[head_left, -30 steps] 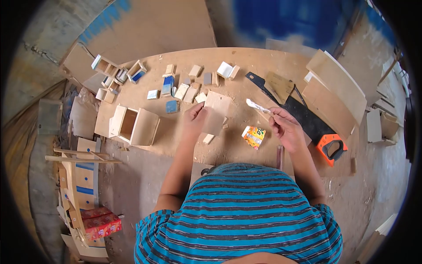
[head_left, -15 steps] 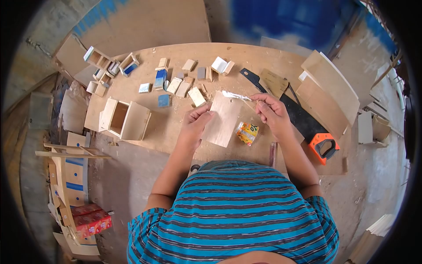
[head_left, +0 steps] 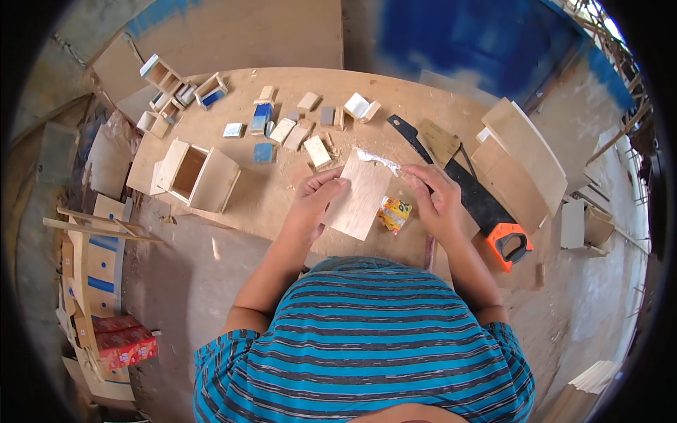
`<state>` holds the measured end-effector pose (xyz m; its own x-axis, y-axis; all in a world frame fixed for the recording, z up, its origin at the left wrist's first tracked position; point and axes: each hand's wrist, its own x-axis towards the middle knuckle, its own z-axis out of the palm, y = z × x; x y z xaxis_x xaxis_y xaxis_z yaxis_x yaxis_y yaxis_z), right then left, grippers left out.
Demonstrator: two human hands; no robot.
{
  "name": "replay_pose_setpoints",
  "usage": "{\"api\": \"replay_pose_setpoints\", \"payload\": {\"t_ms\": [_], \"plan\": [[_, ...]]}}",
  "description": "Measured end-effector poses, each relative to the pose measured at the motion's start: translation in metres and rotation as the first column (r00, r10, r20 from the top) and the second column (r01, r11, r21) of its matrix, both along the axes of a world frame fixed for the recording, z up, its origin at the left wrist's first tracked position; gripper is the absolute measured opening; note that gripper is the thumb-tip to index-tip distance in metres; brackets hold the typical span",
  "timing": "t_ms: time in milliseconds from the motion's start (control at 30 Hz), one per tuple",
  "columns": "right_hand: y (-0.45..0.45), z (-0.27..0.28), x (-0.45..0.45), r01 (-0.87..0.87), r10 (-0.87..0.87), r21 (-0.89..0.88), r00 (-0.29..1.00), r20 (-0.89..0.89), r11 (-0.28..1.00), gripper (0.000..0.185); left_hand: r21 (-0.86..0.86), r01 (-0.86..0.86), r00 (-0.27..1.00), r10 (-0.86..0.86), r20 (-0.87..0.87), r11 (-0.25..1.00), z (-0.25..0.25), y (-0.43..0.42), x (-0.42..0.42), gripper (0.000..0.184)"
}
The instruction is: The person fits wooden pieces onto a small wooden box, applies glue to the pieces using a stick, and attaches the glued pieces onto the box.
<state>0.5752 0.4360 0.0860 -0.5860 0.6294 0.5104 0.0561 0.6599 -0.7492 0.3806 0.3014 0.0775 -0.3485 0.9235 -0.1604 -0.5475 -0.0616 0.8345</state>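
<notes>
My left hand grips the left edge of a thin rectangular wooden board, thumb on its face. Closed in a pinch, my right hand holds a slim tool with a white-coated tip, and that tip lies against the board's top edge. A yellow and orange packet rests on the table between the board and my right hand, partly covered by the board. Small wooden blocks lie beyond my left hand, among wood shavings.
On the table are an open wooden box at left, small box frames at the back left, a handsaw with an orange handle and large panels at right. A red carton sits lower left.
The white-coated tip has come leftward from open air onto the board's top edge. My right hand has moved in closer to the board, which has tilted. The whole view has shifted slightly.
</notes>
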Motion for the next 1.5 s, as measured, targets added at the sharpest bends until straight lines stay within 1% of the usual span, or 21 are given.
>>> {"api": "replay_pose_setpoints", "payload": {"t_ms": [67,133,267,333,567,667,767,867,933,1033,1067,1267,1333,1367,1433,1467,1500], "plan": [[-0.002,0.007,0.003,0.014,-0.014,0.032,1.0,-0.001,0.999,0.028,0.012,0.007,1.0,-0.007,-0.005,1.0,0.003,-0.003,0.0,0.035],[-0.003,0.009,0.006,0.009,-0.007,0.046,0.999,-0.045,0.999,0.028,0.009,0.006,1.0,-0.006,-0.026,1.0,0.008,-0.005,0.001,0.035],[-0.002,0.014,0.011,-0.005,0.014,0.092,0.995,-0.102,0.996,0.027,-0.022,0.007,0.994,-0.01,-0.112,1.0,0.01,-0.011,0.001,0.034],[-0.001,0.019,0.014,-0.027,0.035,0.109,0.997,-0.072,0.994,0.027,-0.035,0.012,0.988,-0.017,-0.155,0.999,0.013,-0.013,0.002,0.034],[-0.005,0.024,0.027,-0.041,0.05,0.195,0.998,-0.044,0.98,0.027,-0.011,-0.017,0.999,0.017,-0.051,1.0,0.014,-0.019,-0.001,0.034],[-0.009,0.027,0.033,-0.028,0.029,0.168,1.0,0.0,0.985,0.022,-0.008,-0.01,0.999,0.01,-0.036,1.0,0.013,-0.019,-0.003,0.034],[-0.007,0.029,0.034,-0.035,0.051,0.185,0.995,-0.086,0.982,0.024,-0.004,0.011,0.999,-0.011,-0.031,1.0,0.015,-0.02,-0.003,0.034],[0.001,0.027,0.039,-0.061,0.071,0.089,0.99,-0.123,0.994,0.021,-0.025,0.013,0.996,-0.015,-0.092,1.0,0.016,-0.02,-0.004,0.033],[0.005,0.028,0.04,-0.11,0.105,-0.043,0.989,-0.108,0.993,0.021,-0.052,0.01,0.986,-0.019,-0.165,0.999,0.018,-0.02,-0.002,0.032],[0.01,0.03,0.036,-0.163,0.14,-0.231,0.984,-0.114,0.959,0.021,-0.041,0.088,0.979,-0.094,-0.179,0.995,0.015,-0.018,-0.004,0.03],[0.012,0.03,0.034,-0.18,0.15,-0.29,0.981,-0.122,0.94,0.021,-0.061,0.118,0.971,-0.128,-0.202,0.991,0.017,-0.018,-0.006,0.03],[0.027,0.035,0.027,-0.27,0.276,-0.482,0.959,-0.059,0.834,0.023,-0.148,0.262,0.889,-0.298,-0.347,0.954,0.025,-0.016,-0.014,0.031],[0.033,0.033,0.025,-0.279,0.314,-0.517,0.949,-0.02,0.809,0.023,-0.185,0.303,0.833,-0.354,-0.425,0.935,0.02,-0.014,-0.022,0.031],[0.035,0.031,0.024,-0.283,0.333,-0.534,0.943,-0.002,0.797,0.023,-0.191,0.333,0.814,-0.384,-0.437,0.923,0.019,-0.014,-0.025,0.031],[0.037,0.03,0.017,-0.309,0.35,-0.481,0.937,-0.003,0.821,0.021,-0.203,0.391,0.773,-0.44,-0.457,0.898,0.02,-0.012,-0.03,0.031],[0.037,0.029,0.015,-0.322,0.359,-0.453,0.933,-0.004,0.831,0.021,-0.198,0.389,0.779,-0.436,-0.45,0.9,0.019,-0.011,-0.03,0.031],[0.039,0.027,0.015,-0.331,0.368,-0.462,0.93,-0.01,0.823,0.021,-0.193,0.387,0.785,-0.432,-0.444,0.902,0.019,-0.011,-0.031,0.031]]}}
